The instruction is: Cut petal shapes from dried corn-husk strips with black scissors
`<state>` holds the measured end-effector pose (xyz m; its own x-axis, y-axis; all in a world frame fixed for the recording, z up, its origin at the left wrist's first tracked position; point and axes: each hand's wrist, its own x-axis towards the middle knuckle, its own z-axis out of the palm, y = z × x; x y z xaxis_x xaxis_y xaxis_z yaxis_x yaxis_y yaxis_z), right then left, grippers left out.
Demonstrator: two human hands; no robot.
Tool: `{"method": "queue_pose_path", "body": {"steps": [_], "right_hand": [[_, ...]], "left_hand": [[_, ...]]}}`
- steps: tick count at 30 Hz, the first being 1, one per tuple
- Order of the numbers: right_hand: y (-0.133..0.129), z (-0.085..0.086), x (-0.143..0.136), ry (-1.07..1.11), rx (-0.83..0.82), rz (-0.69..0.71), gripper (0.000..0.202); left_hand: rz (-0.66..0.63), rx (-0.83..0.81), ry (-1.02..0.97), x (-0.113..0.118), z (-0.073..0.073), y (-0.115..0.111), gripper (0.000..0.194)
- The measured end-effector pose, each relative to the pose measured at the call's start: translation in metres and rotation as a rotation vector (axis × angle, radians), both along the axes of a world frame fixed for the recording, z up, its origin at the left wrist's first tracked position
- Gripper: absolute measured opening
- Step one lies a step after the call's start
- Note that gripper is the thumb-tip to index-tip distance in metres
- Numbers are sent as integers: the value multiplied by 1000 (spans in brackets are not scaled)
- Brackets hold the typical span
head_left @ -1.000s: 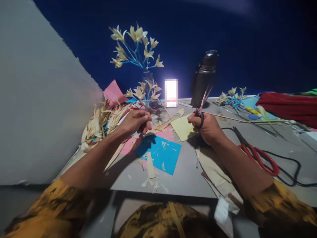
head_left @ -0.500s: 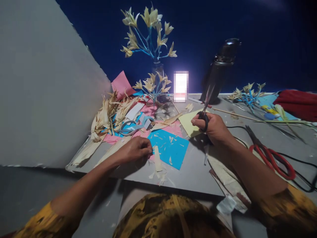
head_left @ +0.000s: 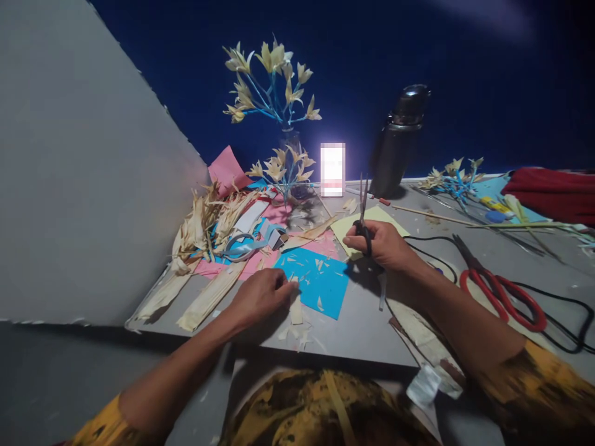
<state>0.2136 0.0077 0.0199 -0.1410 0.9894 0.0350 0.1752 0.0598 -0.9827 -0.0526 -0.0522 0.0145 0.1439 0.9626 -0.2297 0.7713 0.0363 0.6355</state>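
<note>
My right hand [head_left: 383, 243] grips a small pair of scissors [head_left: 363, 201] by its black handles. The blades point up and stand slightly apart. My left hand [head_left: 264, 296] is closed in a pinch at the left edge of a blue paper sheet [head_left: 332, 294]; anything between its fingertips is too small to make out. A pale strip of dried husk [head_left: 296, 310] lies just beside those fingertips. Small pale clippings are scattered over the blue sheet. Under and behind my right hand is a pale yellow sheet [head_left: 341, 228].
Dried husks [head_left: 198, 226] and a tape roll [head_left: 242, 246] lie left. Behind stand husk flowers [head_left: 274, 59] in a vase, a bright pixelated rectangle [head_left: 333, 164] and a dark flask [head_left: 400, 148]. Red-handled scissors [head_left: 506, 297] and a black cable [head_left: 574, 303] lie right.
My right hand has moved slightly left, and the scissors have turned more upright with their blades further apart. My left hand has shifted a little to the right. The whole view has shifted slightly.
</note>
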Motion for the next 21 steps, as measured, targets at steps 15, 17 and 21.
{"method": "queue_pose_path", "body": {"steps": [15, 17, 21], "right_hand": [[-11, -4, -12, 145, -124, 247, 25], [-12, -3, -12, 134, -153, 292, 26], [-12, 4, -11, 238, -138, 80, 24]], "left_hand": [[-253, -59, -366, 51, 31, 25, 12], [-292, -29, -382, 62, 33, 34, 14], [-180, -162, -699, 69, 25, 47, 13]]}}
